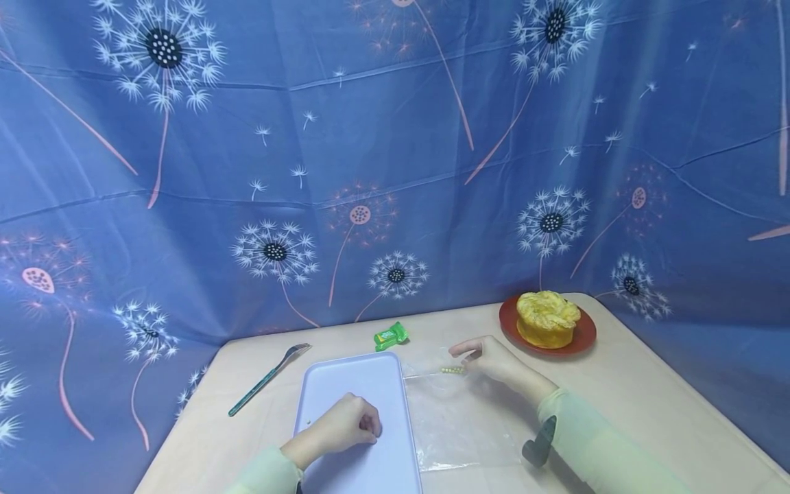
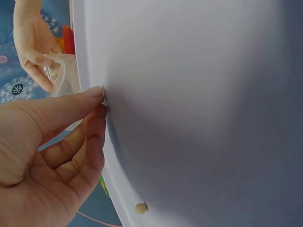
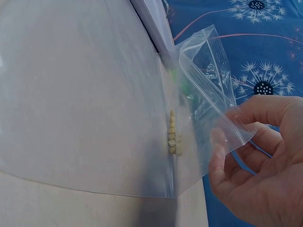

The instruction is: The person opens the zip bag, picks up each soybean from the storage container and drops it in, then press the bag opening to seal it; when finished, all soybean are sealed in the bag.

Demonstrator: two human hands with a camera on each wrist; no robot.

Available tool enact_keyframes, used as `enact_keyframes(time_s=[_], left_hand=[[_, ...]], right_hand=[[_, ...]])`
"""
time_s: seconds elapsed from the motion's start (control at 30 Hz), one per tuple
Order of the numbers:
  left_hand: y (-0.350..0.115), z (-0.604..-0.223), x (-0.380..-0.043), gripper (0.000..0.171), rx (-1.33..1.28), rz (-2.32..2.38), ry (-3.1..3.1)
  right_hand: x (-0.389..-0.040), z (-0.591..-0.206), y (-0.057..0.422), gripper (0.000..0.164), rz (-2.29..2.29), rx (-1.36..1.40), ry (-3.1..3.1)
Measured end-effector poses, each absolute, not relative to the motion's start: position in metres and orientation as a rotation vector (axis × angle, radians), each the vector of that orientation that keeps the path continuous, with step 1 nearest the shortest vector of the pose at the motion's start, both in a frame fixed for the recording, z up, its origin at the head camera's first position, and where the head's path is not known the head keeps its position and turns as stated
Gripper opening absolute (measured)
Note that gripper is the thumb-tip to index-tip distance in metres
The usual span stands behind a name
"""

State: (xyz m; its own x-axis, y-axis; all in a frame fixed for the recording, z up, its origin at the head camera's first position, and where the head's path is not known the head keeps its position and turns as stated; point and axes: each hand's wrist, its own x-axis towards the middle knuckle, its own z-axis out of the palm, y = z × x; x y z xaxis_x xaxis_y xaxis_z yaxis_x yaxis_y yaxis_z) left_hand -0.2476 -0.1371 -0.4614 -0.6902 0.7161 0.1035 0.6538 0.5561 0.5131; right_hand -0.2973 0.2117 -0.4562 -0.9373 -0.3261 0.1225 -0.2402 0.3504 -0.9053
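Observation:
Over the lilac tray (image 1: 354, 369), my left hand (image 1: 348, 422) bends its fingers, thumb tip close to the index finger at the surface. Whether a small thing lies between those tips is hidden. One round, pale-yellow bean (image 2: 141, 208) rests on the tray near its rim. Right of the tray, a clear zip-lock bag (image 1: 459, 418) lies on the table. My right hand (image 3: 265, 156) pinches the bag near its zip edge, lifting that part. Several similar beans (image 3: 172, 132) sit in a row along a fold inside the bag.
A fork with a green handle (image 1: 262, 385) lies left of the tray. Behind the tray is a green wrapped packet (image 1: 391, 337). At the back right, a red-brown plate (image 1: 511, 322) bears a yellow round bread (image 1: 547, 321). A blue dandelion-print cloth (image 1: 395, 137) hangs behind the table.

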Motion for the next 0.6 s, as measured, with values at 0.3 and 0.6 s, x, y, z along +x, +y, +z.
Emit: enact_keyframes(time_s=[0.3, 0.6], left_hand=[[-0.133, -0.451, -0.253, 0.018, 1.160, 0.896, 2.678], [-0.117, -0.434, -0.270, 0.020, 1.186, 0.977, 2.740]], right_hand=[[-0.297, -0.455, 0.211, 0.043, -1.647, -0.540, 2.524], [-0.297, -0.456, 0.212, 0.039, -1.667, -0.554, 2.516]])
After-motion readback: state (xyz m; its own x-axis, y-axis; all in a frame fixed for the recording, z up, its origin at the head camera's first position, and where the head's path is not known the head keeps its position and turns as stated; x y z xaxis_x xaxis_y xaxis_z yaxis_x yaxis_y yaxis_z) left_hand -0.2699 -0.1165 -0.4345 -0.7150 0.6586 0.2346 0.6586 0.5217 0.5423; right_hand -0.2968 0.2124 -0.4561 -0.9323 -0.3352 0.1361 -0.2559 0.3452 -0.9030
